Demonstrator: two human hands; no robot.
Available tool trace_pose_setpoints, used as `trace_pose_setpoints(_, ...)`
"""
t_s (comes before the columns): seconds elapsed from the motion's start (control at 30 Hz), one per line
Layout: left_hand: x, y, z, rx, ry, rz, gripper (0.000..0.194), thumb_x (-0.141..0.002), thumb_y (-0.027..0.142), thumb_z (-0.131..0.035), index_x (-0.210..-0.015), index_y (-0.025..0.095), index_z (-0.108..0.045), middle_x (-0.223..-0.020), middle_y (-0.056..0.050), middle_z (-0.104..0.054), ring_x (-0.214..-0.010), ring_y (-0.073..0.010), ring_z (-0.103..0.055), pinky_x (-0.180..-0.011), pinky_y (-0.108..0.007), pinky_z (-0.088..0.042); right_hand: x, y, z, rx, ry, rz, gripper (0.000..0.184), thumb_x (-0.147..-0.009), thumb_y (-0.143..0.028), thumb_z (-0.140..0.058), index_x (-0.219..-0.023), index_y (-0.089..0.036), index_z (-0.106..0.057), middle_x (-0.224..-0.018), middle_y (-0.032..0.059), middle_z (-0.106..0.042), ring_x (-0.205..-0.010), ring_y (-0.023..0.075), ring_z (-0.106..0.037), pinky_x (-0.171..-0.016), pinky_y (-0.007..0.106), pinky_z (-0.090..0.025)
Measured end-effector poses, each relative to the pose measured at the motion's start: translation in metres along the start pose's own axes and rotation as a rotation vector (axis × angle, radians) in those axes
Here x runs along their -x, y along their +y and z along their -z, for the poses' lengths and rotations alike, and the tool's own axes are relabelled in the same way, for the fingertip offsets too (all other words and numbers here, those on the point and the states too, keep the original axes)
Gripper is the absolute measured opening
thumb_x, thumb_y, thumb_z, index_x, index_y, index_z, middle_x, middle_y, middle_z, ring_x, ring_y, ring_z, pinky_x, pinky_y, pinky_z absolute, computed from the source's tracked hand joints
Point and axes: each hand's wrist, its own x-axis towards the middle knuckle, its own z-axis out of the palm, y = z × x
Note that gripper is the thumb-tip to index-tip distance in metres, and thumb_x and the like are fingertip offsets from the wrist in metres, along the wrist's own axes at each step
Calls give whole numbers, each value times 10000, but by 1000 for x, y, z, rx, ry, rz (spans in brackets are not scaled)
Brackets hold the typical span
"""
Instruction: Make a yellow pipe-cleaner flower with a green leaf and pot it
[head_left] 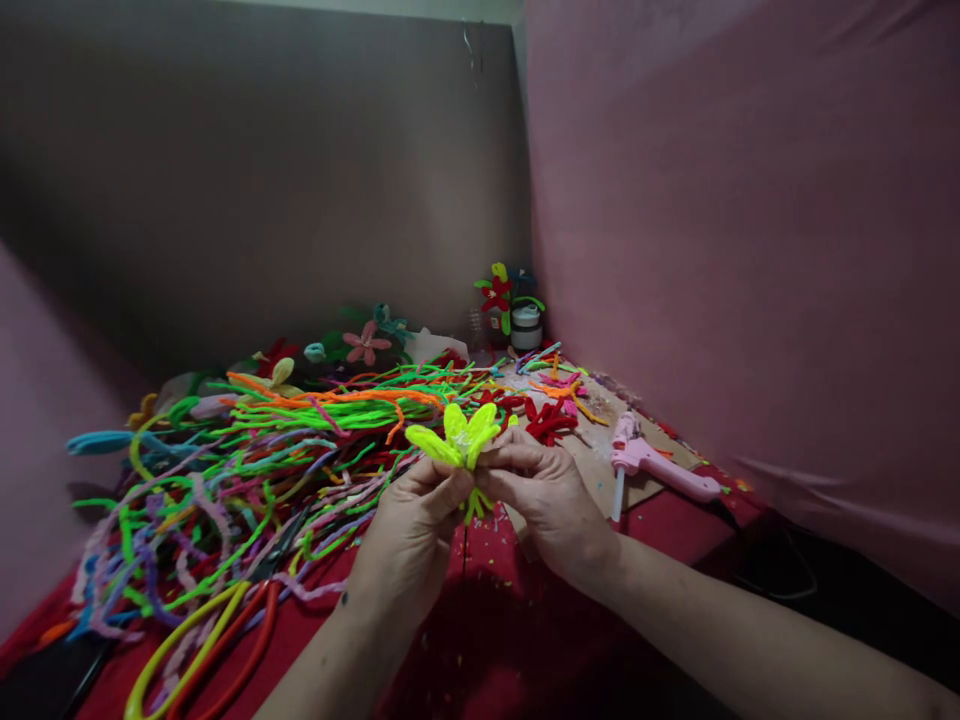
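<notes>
A neon yellow-green pipe-cleaner flower (459, 436) is held up over the red table cover (510, 620). My left hand (414, 525) pinches it from the left, fingers closed round the base of the petals. My right hand (546, 490) pinches it from the right, fingertips meeting the left hand's at the flower's middle. Short yellow-green stem ends hang down between the two hands.
A big tangle of coloured pipe cleaners (247, 470) covers the table's left. A pink glue gun (652, 462) lies on cardboard at the right. Red pipe-cleaner pieces (547, 420) lie behind the hands. Finished flowers (499, 292) and a small white jar (526, 328) stand in the far corner.
</notes>
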Motion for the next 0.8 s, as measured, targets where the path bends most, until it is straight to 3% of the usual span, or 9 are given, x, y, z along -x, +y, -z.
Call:
trace_pose_setpoints(0.17,1,0,-3,-22,-30,-73,261,-504,235,-839,-694,134,-692,-590,-5,-641,-518,-92,-537,-527,-188,-428,6,-2,-5,-47,-35,-38,90,-710,-220,-663,-703,-243,-750,-722,2,-532,-707,131,-495,-659,293,-416)
trace_pose_setpoints(0.27,1,4,0,-52,-59,-113,172,-604,235,-785,-653,141,-650,-530,8,-592,-505,-96,-523,-541,-199,-426,1,-11,-1,-10,-75,-57,139,-710,-204,-633,-774,-242,-751,-786,6,-589,-744,129,-539,-720,298,-435)
trace_pose_setpoints(0.33,1,10,4,-73,-46,-141,173,-650,238,-755,-624,140,-615,-535,6,-582,-525,-95,-525,-558,-194,-421,-14,-18,11,142,-38,-79,216,-692,-168,-615,-858,-223,-741,-843,19,-652,-805,136,-569,-779,299,-432)
trace_pose_setpoints(0.4,0,17,7,-76,-19,-183,206,-662,258,-748,-607,141,-587,-542,6,-573,-528,-95,-521,-544,-191,-410,-40,-21,28,374,-7,-56,240,-709,-167,-580,-901,-183,-723,-872,43,-679,-775,141,-589,-725,287,-446)
trace_pose_setpoints(0.47,-3,22,11,-62,-2,-224,231,-655,278,-752,-597,146,-572,-539,11,-558,-519,-100,-512,-524,-199,-405,-69,-18,45,804,-124,-8,254,-711,-106,-515,-860,-145,-718,-831,64,-688,-727,143,-596,-656,267,-439)
trace_pose_setpoints(0.5,-4,25,12,-55,4,-238,235,-652,280,-754,-594,147,-569,-536,12,-552,-513,-101,-506,-516,-204,-404,-82,-15,51,1060,-243,3,265,-707,-84,-489,-821,-149,-719,-776,57,-684,-697,142,-594,-624,259,-429)
trace_pose_setpoints(0.53,-5,26,13,-47,12,-252,236,-649,277,-756,-589,148,-567,-533,15,-546,-506,-101,-500,-509,-207,-403,-93,-11,56,1145,-288,-1,268,-675,-49,-483,-750,-146,-721,-701,56,-672,-659,149,-585,-595,264,-408)
trace_pose_setpoints(0.63,-10,25,15,-33,42,-269,223,-634,245,-765,-583,143,-573,-529,17,-540,-505,-95,-494,-507,-203,-399,-106,2,60,1251,-446,4,262,-599,-14,-524,-659,-184,-714,-591,29,-640,-589,145,-556,-553,261,-363)
trace_pose_setpoints(0.8,-15,20,15,-30,20,-254,208,-633,212,-762,-581,137,-575,-523,20,-532,-503,-84,-492,-513,-196,-394,-91,11,45,1336,-597,85,224,-541,7,-582,-576,-199,-662,-625,42,-640,-647,166,-547,-595,283,-338)
